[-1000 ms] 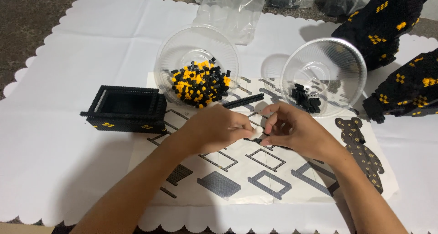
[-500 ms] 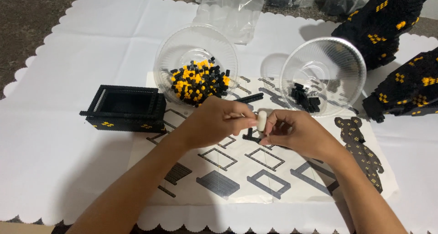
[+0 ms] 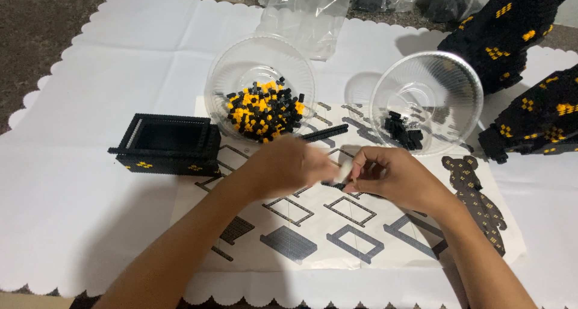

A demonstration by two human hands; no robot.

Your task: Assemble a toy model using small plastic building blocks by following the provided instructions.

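I see both hands meeting over the middle of the instruction sheet, which lies on the white mat. The right hand pinches a small white tool in its fingertips. The left hand is blurry; its fingers curl toward the same spot, but I cannot tell what they pinch. A tiny dark piece seems to sit between the hands, too small to be sure.

I think the build is part way done. An open black box of bricks stands near the left edge of the sheet. Two big black-and-yellow built parts sit at the far right corner of the mat. Lots is left: a bowl of black and yellow bricks sits at the sheet's far edge, and a tilted bowl holds a few black bricks. A thin black strip lies between the bowls.

Since half a second ago, the left hand has slid closer to the right one. The bowls and box have not moved.
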